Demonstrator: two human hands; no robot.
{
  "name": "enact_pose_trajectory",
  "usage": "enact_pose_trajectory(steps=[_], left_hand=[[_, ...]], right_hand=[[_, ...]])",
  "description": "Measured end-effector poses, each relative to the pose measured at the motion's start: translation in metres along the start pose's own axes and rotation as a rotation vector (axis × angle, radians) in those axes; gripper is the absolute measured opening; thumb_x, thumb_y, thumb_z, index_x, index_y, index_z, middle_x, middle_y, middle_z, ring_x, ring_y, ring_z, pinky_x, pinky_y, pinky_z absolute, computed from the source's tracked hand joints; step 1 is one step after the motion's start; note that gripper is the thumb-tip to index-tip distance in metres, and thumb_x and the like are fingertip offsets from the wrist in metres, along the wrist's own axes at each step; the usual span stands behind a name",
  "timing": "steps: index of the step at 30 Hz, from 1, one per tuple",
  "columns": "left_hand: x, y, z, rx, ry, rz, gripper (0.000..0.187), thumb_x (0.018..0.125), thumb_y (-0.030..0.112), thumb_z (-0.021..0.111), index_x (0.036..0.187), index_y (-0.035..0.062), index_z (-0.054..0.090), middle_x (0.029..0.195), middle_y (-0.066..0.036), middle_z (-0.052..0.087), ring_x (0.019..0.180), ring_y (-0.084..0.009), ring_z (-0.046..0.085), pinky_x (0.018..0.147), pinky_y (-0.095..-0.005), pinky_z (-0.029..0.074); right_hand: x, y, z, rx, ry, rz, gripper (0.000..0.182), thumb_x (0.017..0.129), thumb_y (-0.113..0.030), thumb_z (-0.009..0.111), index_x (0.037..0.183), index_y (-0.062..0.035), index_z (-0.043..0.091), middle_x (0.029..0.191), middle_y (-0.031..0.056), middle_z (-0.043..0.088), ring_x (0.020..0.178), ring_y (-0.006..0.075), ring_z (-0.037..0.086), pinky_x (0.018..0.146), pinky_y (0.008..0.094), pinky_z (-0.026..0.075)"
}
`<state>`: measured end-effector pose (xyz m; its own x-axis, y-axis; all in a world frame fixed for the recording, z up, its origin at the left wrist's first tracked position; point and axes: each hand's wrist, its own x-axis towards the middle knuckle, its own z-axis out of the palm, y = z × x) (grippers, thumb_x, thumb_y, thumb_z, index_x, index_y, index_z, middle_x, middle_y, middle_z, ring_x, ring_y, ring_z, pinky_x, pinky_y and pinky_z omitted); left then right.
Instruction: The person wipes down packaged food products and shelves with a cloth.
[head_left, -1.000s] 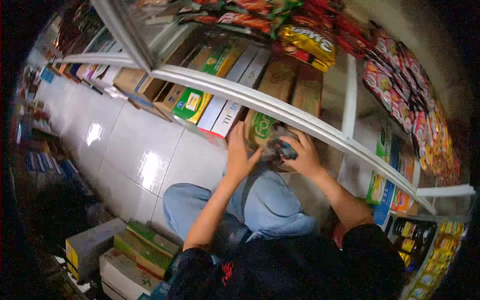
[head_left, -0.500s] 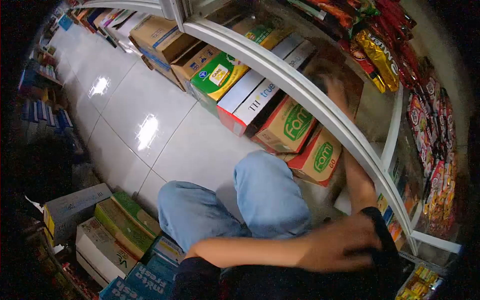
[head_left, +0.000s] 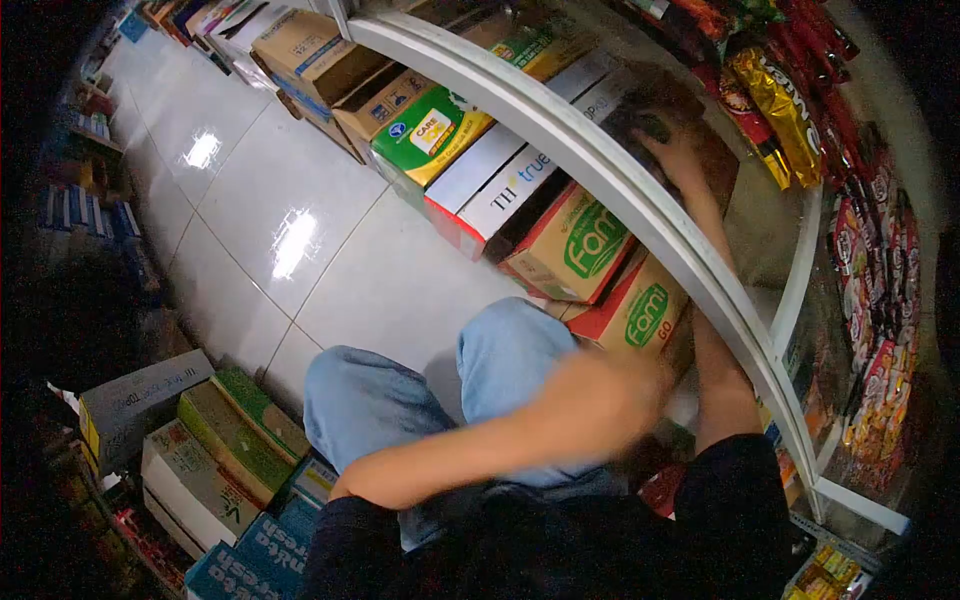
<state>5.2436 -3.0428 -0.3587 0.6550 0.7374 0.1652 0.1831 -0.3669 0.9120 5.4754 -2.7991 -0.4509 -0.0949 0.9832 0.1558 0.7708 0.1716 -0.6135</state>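
My right hand (head_left: pixel 675 155) reaches in behind the white shelf frame (head_left: pixel 640 215), down into the dark space behind the cartons. Its fingers are bent around a small dark green thing (head_left: pixel 654 127) that I cannot make out. Closest to that arm are two Fami cartons, an upper one (head_left: pixel 575 245) and a lower red-and-brown one (head_left: pixel 650 315). A white TH true carton (head_left: pixel 500 200) stands beside them. My left hand (head_left: pixel 625 400) is smeared by motion in front of my right knee, near the lower Fami carton, its fingers unreadable.
A green carton (head_left: pixel 430 130) and brown boxes (head_left: pixel 310 45) continue the row along the tiled floor (head_left: pixel 240 210). Snack packets (head_left: pixel 870 270) hang at the right. Behind me on the left sit more cartons (head_left: pixel 195 475) and blue boxes (head_left: pixel 255 560).
My left hand has swung up and forward, away from my right sleeve toward the lower Fami carton. My right hand stays behind the frame, and the dark green thing now shows at its fingers.
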Motion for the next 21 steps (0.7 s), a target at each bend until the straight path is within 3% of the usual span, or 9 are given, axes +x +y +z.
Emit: enact_pose_trajectory(steps=[1,3,5,7,9,12,14,17,21], left_hand=[[0.006,-0.025,-0.001,0.079,0.288,-0.115,0.017,0.077,0.015,0.055,0.090,0.0054,0.054,0.084,-0.012,0.057,0.075,-0.0289,0.056,0.061,-0.0359,0.045],[0.005,-0.065,-0.005,0.022,0.568,-0.312,0.021,0.077,0.015,0.058,0.093,0.0046,0.052,0.080,-0.010,0.056,0.069,-0.0238,0.055,0.059,-0.0318,0.043],[0.002,-0.097,-0.003,-0.036,0.721,-0.369,0.033,0.077,0.020,0.061,0.102,0.0041,0.046,0.085,-0.010,0.054,0.065,-0.0186,0.052,0.059,-0.0291,0.042],[0.002,-0.112,0.003,-0.081,0.721,-0.447,0.042,0.075,0.021,0.063,0.106,0.0032,0.042,0.091,-0.011,0.051,0.070,-0.0190,0.051,0.063,-0.0293,0.042],[0.002,-0.123,0.007,-0.114,0.713,-0.521,0.050,0.073,0.023,0.065,0.110,0.0023,0.038,0.096,-0.013,0.047,0.076,-0.0194,0.050,0.066,-0.0294,0.042],[0.009,-0.122,0.010,-0.185,0.719,-0.432,0.067,0.068,0.027,0.071,0.115,-0.0019,0.032,0.105,-0.017,0.036,0.101,-0.0270,0.039,0.086,-0.0346,0.037],[0.009,-0.119,0.011,-0.140,0.700,-0.445,0.067,0.068,0.028,0.071,0.115,-0.0019,0.032,0.106,-0.017,0.035,0.102,-0.0280,0.039,0.087,-0.0353,0.036],[0.009,-0.118,0.014,-0.109,0.690,-0.478,0.069,0.068,0.029,0.070,0.116,-0.0021,0.031,0.109,-0.018,0.034,0.105,-0.0300,0.039,0.090,-0.0362,0.034],[0.009,-0.127,0.020,0.040,0.729,-0.455,0.074,0.069,0.030,0.070,0.121,-0.0021,0.028,0.115,-0.020,0.033,0.112,-0.0317,0.036,0.094,-0.0361,0.032]], right_hand=[[-0.004,-0.006,0.004,-0.087,0.018,-0.035,0.040,0.070,-0.030,0.065,0.103,-0.0087,0.058,0.113,0.0164,0.051,0.105,0.0294,0.048,0.090,0.0373,0.037],[-0.026,-0.035,0.013,-0.178,0.029,-0.078,0.040,0.069,-0.029,0.065,0.103,-0.0086,0.058,0.113,0.0161,0.051,0.105,0.0301,0.048,0.090,0.0372,0.037],[-0.092,-0.108,0.022,-0.306,-0.088,-0.337,0.037,0.070,-0.025,0.064,0.102,-0.0080,0.058,0.112,0.0157,0.052,0.105,0.0290,0.048,0.088,0.0383,0.038],[-0.110,-0.124,0.024,-0.367,-0.161,-0.475,0.035,0.070,-0.023,0.063,0.101,-0.0077,0.058,0.111,0.0155,0.053,0.105,0.0284,0.048,0.087,0.0388,0.038],[-0.111,-0.121,0.025,0.009,-0.379,-0.373,0.036,0.070,-0.023,0.064,0.100,-0.0052,0.057,0.109,0.0173,0.053,0.102,0.0296,0.051,0.086,0.0390,0.040],[-0.035,-0.049,-0.001,0.134,-0.696,-0.224,0.036,0.064,-0.024,0.072,0.094,-0.0097,0.057,0.116,0.0130,0.044,0.108,0.0265,0.042,0.092,0.0374,0.033],[0.006,0.000,0.019,-0.004,0.021,0.037,0.042,0.069,-0.025,0.067,0.102,-0.0021,0.055,0.109,0.0166,0.054,0.100,0.0279,0.052,0.087,0.0378,0.041],[0.016,0.009,0.017,-0.217,0.155,-0.040,0.045,0.070,-0.027,0.067,0.104,-0.0024,0.053,0.112,0.0163,0.052,0.102,0.0276,0.051,0.087,0.0376,0.040],[-0.086,-0.075,0.028,-0.209,-0.076,-0.211,0.046,0.071,-0.029,0.066,0.107,-0.0025,0.052,0.115,0.0160,0.050,0.105,0.0274,0.048,0.089,0.0368,0.039]])
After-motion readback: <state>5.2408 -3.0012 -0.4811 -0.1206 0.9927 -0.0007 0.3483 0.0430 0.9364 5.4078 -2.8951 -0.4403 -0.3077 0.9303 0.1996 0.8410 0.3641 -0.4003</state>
